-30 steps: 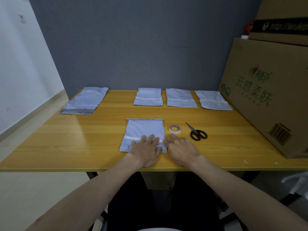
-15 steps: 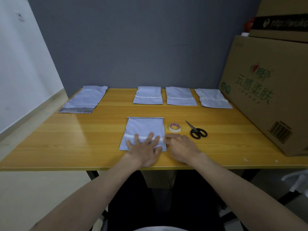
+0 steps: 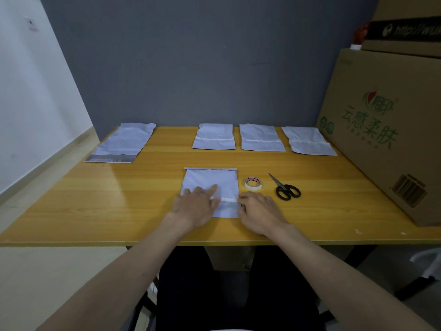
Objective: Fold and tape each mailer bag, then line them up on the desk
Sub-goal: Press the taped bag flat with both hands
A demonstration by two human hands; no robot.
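Observation:
A folded pale blue mailer bag point(image 3: 212, 181) lies near the desk's front edge, with a white tape strip across its lower part. My left hand point(image 3: 196, 207) lies flat on its left half, fingers spread and pointing right along the tape. My right hand point(image 3: 259, 210) rests at the bag's right edge, fingertips on the tape's end. Three folded, taped bags point(image 3: 214, 137) point(image 3: 261, 138) point(image 3: 309, 142) sit in a row at the back. An unfolded mailer bag point(image 3: 124, 143) lies at the back left.
A roll of white tape point(image 3: 253, 183) and black scissors point(image 3: 285, 188) lie just right of the near bag. Large cardboard boxes point(image 3: 391, 130) stand on the wooden desk's point(image 3: 95, 199) right side. A grey wall closes the back.
My left hand has slid right and forward over the bag along the tape strip. My right hand has shifted slightly to the bag's right edge.

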